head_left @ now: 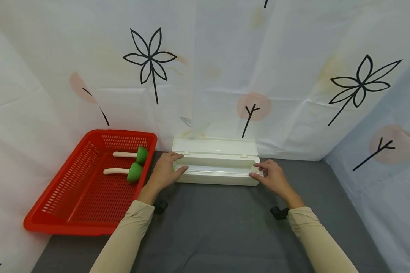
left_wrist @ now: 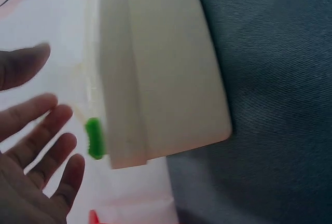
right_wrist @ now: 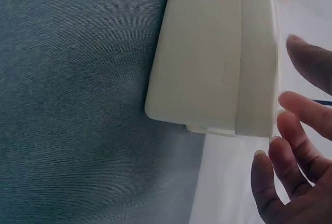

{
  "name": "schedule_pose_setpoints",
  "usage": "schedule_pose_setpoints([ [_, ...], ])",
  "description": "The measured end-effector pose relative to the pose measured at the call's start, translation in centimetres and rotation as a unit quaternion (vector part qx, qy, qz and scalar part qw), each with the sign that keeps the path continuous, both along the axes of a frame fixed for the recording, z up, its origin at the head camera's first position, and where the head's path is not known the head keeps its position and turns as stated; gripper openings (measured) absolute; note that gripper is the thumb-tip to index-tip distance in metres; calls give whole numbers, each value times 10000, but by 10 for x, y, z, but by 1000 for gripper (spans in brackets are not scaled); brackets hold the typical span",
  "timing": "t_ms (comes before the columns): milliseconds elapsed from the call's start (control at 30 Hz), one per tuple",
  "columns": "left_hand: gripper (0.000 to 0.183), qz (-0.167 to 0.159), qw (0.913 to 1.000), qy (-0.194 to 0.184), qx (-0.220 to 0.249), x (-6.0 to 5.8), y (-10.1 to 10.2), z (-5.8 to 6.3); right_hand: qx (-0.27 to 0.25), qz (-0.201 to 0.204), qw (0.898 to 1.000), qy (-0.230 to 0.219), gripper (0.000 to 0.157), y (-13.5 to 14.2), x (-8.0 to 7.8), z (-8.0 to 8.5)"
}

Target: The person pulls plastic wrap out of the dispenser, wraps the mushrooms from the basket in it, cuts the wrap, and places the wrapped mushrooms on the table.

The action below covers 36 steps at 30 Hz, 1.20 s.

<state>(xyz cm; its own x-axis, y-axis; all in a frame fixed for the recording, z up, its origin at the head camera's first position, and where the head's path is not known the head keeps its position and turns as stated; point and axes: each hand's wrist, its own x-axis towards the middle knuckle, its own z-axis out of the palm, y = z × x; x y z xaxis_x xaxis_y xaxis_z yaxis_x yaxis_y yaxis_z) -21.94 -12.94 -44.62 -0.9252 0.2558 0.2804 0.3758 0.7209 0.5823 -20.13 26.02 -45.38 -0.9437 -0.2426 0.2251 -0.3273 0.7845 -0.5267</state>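
Note:
A long white box [head_left: 216, 179] lies on the grey table with its hinged lid [head_left: 215, 146] tipped back against the wall cloth; it looks like a cling film dispenser. Its inside shows a pale trough with a shiny strip along the front. At the box's left end is my left hand [head_left: 165, 170], thumb and fingers spread apart and gripping nothing. A small green piece [left_wrist: 95, 138] shows by that end in the left wrist view. My right hand [head_left: 271, 177] is at the right end, fingers loosely bent over the corner; whether they touch it I cannot tell.
On the left stands a red plastic basket [head_left: 78, 223] holding two green-headed tools with pale handles [head_left: 134, 173]. Patterned white cloth [head_left: 212, 68] hangs behind the table and along its right side. The dark grey tabletop [head_left: 218, 227] stretches in front of the box.

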Motion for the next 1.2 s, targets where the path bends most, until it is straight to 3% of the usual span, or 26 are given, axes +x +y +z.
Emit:
schedule_pose_setpoints([
  [333,37,-340,9976,-163,-578,-5,-2,-15,753,1002,9907,-527,35,-5,-14,6],
  [500,25,-407,9963,-294,-702,-5,-3,-14,612,1206,9874,-825,27,-6,-19,10],
  [867,8,-324,9965,-761,-80,-11,-5,-9,-219,904,9868,-1325,19,-7,-22,11],
  [1067,5,-493,9984,-143,240,-16,-5,-12,-538,469,9831,-1688,18,-8,-27,13],
  [1200,6,-395,9983,160,387,-19,-4,-14,-523,302,9901,-1267,14,-10,-26,10],
])
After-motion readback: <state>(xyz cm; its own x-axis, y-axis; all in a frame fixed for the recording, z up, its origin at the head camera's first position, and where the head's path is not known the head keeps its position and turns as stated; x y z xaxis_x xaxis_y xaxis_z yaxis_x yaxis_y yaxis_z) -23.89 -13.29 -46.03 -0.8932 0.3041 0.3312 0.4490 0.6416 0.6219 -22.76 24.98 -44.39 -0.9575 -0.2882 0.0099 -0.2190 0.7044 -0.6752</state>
